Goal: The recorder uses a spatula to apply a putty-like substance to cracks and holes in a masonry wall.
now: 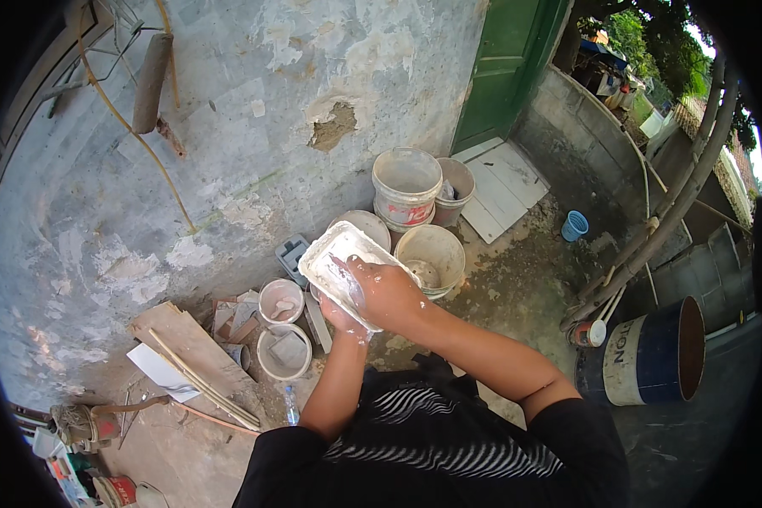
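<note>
Left hand (344, 317) holds the white tray (311, 268) from below; right hand (391, 293) is inside it, its grip unclear. Paste (357, 245) lies there; work seems unfinished, the wall hole (334, 127) unfilled.

White rectangular plastic-looking tray (315, 275): rim matt, crusted. White paste (360, 247) inside: moist-looking, smeared. Grey-white plaster wall (254, 127): matt, rough, flaking. Tall off-white round plastic bucket (395, 193): chalky, stained. Green panelled door (508, 72): painted, fairly smooth. Small clear plastic bottle (291, 406): glossy. Broad brown wooden board (178, 330): dry, matt. Dark-blue-and-cream cylindrical drum (660, 351): metal-looking, rusty-brown inside. Black patterned shirt (499, 457): matt cloth.
</note>
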A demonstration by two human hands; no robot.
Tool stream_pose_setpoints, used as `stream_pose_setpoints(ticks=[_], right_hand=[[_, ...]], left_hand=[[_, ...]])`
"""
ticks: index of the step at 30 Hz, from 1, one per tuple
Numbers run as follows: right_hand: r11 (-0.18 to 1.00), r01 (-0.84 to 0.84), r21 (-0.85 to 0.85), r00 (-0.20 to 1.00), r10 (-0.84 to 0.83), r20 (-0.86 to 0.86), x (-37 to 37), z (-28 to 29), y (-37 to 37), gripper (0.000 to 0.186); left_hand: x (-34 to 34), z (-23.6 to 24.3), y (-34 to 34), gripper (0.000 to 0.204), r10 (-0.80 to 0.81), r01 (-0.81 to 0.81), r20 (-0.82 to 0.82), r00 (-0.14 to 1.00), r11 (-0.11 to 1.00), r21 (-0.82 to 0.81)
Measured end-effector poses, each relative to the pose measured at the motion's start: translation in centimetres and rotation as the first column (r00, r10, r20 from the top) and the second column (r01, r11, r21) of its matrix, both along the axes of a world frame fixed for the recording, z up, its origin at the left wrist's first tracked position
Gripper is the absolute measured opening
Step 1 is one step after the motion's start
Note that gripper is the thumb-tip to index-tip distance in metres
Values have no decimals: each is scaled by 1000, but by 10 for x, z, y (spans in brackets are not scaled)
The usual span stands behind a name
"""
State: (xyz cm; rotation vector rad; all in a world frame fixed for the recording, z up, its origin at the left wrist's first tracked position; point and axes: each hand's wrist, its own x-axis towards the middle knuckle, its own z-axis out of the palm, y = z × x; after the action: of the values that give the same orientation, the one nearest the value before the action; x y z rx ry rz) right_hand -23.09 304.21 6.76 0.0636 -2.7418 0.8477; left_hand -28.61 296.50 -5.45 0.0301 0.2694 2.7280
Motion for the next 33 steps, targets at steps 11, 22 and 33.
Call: stream_pose_setpoints(ticks=[11,22,33], right_hand=[[998,-53,25,997,54,-49,2,16,-14,40],[997,-44,-60,994,38,-104,2,26,7,44],[998,-56,-7,996,55,-73,-12,5,16,45]], left_hand=[[-12,-52,-2,60,28,-29,-48,998,999,-23],[-7,-17,-7,56,28,-27,-14,1000,997,66],[-7,-9,-5,66,13,-12,-27,1000,999,52]])
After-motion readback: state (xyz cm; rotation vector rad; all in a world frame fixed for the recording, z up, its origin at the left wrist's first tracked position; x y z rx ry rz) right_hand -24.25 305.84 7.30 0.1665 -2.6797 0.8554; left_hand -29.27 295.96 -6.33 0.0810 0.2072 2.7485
